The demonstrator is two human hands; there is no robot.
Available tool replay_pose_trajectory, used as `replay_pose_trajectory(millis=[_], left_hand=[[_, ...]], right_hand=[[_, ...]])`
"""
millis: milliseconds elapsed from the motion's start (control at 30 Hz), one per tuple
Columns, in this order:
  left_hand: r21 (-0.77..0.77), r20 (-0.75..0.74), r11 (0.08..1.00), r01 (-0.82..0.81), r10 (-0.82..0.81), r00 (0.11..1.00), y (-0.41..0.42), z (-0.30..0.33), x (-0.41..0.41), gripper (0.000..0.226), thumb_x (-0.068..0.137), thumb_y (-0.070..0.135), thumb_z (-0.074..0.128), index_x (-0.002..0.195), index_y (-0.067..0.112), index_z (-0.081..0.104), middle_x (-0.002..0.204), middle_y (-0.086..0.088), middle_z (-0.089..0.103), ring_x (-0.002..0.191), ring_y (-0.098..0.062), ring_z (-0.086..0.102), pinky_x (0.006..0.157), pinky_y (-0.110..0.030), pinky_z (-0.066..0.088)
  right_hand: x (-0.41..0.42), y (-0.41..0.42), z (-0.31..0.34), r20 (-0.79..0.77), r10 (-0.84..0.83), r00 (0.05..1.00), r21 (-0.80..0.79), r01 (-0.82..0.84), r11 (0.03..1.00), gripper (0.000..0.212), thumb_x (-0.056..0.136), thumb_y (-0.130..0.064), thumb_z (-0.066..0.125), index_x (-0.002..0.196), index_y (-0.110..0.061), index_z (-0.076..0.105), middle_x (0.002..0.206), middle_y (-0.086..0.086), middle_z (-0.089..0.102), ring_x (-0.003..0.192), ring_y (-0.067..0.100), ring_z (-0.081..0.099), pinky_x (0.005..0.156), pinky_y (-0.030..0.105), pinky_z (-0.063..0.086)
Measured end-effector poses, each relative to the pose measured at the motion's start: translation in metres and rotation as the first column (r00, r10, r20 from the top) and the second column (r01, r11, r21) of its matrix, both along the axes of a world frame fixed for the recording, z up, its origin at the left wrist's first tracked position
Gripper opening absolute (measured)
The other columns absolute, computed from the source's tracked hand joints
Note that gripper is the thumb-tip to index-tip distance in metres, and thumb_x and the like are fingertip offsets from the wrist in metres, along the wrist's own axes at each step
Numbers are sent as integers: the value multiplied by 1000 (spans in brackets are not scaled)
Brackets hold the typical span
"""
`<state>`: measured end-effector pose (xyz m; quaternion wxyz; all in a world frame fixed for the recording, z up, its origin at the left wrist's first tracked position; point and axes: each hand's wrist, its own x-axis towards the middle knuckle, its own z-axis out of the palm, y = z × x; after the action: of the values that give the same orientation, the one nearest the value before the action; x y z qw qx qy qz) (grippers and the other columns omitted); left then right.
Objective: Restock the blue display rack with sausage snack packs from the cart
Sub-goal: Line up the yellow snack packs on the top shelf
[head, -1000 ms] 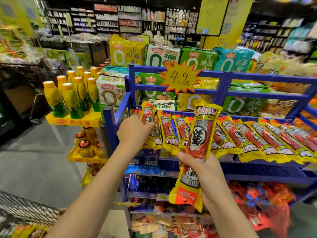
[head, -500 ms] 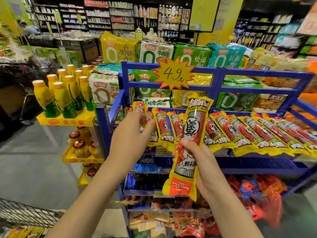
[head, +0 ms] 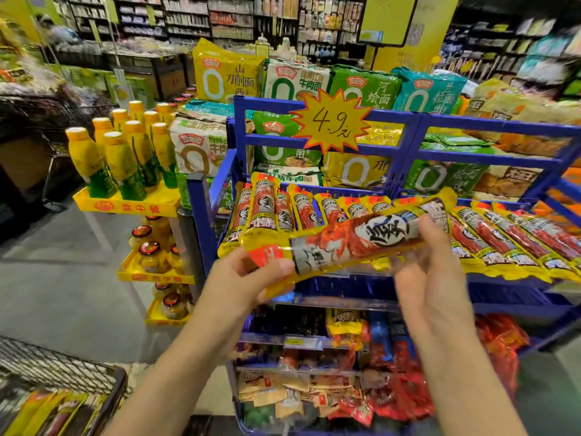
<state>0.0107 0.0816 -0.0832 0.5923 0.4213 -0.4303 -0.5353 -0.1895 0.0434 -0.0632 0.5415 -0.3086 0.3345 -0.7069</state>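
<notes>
A long yellow-and-red sausage snack pack (head: 352,240) lies almost level in front of the blue display rack (head: 408,143). My left hand (head: 248,275) pinches its orange lower end. My right hand (head: 430,256) holds its upper part, fingers curled behind it. On the rack's top shelf a row of like sausage packs (head: 503,237) leans side by side, from the left end (head: 264,206) across to the right. The wire cart (head: 63,382) shows at the bottom left with more yellow packs (head: 41,413) inside.
A yellow stand (head: 125,206) of green-and-yellow bottles stands left of the rack. Noodle bags (head: 295,80) are piled behind it, under a star-shaped price sign (head: 330,121). Lower rack shelves hold red and mixed snack bags (head: 393,391). Grey floor lies at the left.
My left hand left the shelved packs and took the lower end of the held pack. The pack has swung from upright to nearly level, with both hands on it.
</notes>
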Motion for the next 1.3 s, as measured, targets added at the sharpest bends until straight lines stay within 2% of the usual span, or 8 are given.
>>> replay_pose_trajectory(millis=[133, 233, 333, 600, 733, 800, 933, 1300], left_hand=[[-100, -38, 994, -37, 33, 999, -8, 19, 18, 28, 63, 23, 75, 90, 18, 72, 98, -7, 73, 93, -22, 69, 76, -29, 56], [-175, 17, 984, -32, 35, 999, -14, 33, 23, 24, 60, 30, 71, 82, 23, 75, 89, -2, 74, 84, -16, 70, 69, -23, 55], [-221, 84, 975, -24, 44, 996, -21, 43, 25, 22, 61, 34, 69, 80, 24, 75, 83, 1, 74, 78, -13, 69, 65, -23, 54], [-273, 113, 946, -174, 211, 971, -33, 52, 28, 24, 75, 30, 66, 99, 31, 64, 93, 7, 72, 91, -11, 69, 73, -22, 55], [-546, 408, 706, -451, 695, 593, -29, 29, 46, 32, 86, 28, 61, 116, 19, 58, 109, 7, 63, 104, -11, 60, 87, -30, 51], [-583, 496, 660, -473, 751, 437, -29, 5, 48, 46, 87, 21, 62, 130, 13, 48, 122, 0, 52, 115, -16, 50, 99, -31, 44], [-490, 619, 761, -425, 647, 445, -36, -32, 44, 75, 87, 16, 63, 148, 13, 19, 146, 0, 31, 129, 6, 20, 106, -3, 13], [-420, 587, 787, -452, 615, 526, -65, -45, 66, 50, 93, 21, 55, 139, 18, 36, 130, -1, 54, 119, -19, 51, 97, -47, 46]], right_hand=[[-24, 9, -2, -355, -429, 831, -229, 367, 902, 78, 78, -42, 70, 143, -21, 32, 142, -2, 41, 126, 2, 45, 105, 26, 38], [-31, 20, 8, -807, -388, 446, -403, 66, 913, 58, 77, -58, 59, 129, -36, 45, 135, -16, 48, 122, -1, 46, 100, 10, 33], [-24, 26, 15, -979, -35, 203, -95, -292, 952, 47, 74, -64, 57, 119, -50, 50, 121, -33, 54, 107, -11, 54, 90, 13, 42], [2, 19, 3, -846, 229, 482, 16, -406, 914, 38, 79, -49, 69, 113, -34, 62, 108, -19, 67, 100, 0, 63, 80, 19, 50], [16, -14, 13, -723, 113, 681, -4, -167, 986, 23, 89, -33, 59, 111, -29, 60, 90, -17, 72, 87, -1, 66, 75, 16, 51], [28, -34, 18, -774, 81, 628, 40, -79, 996, 30, 92, -35, 56, 119, -21, 57, 97, -11, 68, 90, 5, 63, 79, 26, 50], [63, -69, 23, -862, 121, 492, 115, -44, 992, 25, 96, -32, 50, 110, -14, 58, 101, 0, 60, 95, 17, 58, 67, 26, 43], [88, -81, 17, -951, 299, 78, 287, -141, 948, 61, 94, -38, 49, 146, -10, 33, 149, 8, 38, 129, 25, 42, 99, 35, 37]])
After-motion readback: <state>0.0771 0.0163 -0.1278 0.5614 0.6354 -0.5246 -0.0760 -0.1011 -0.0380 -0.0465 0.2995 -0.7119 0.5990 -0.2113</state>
